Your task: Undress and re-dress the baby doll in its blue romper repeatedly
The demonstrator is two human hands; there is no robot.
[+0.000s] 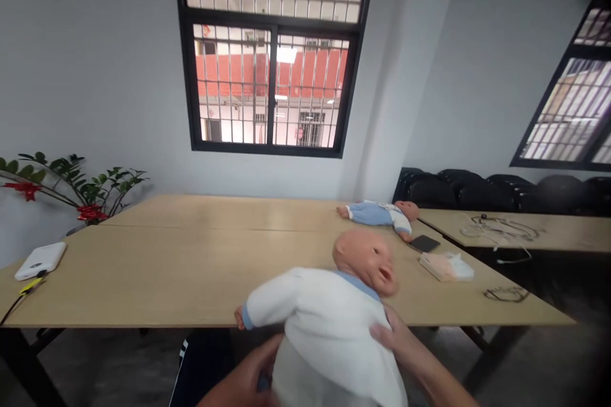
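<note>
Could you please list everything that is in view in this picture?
held doll: one, white, at table's near edge
far doll: one, blue, lying on table
tables: two, light wood, centre, right
device: one, white, table's left end
slab: one, black, beside far doll
pack: one, pinkish, table's right end
plant: one, green, left
windows: two, black, walls
chairs: several, black, right
left hand: one, blurred, at held doll's side
right hand: one, gripping held doll's flank

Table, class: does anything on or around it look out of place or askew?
Nothing is spilled or broken. The doll, held by the left hand and right hand, sits past the table edge, head tilted. A second doll lies sprawled, and loose cables lie tangled nearby.
</note>
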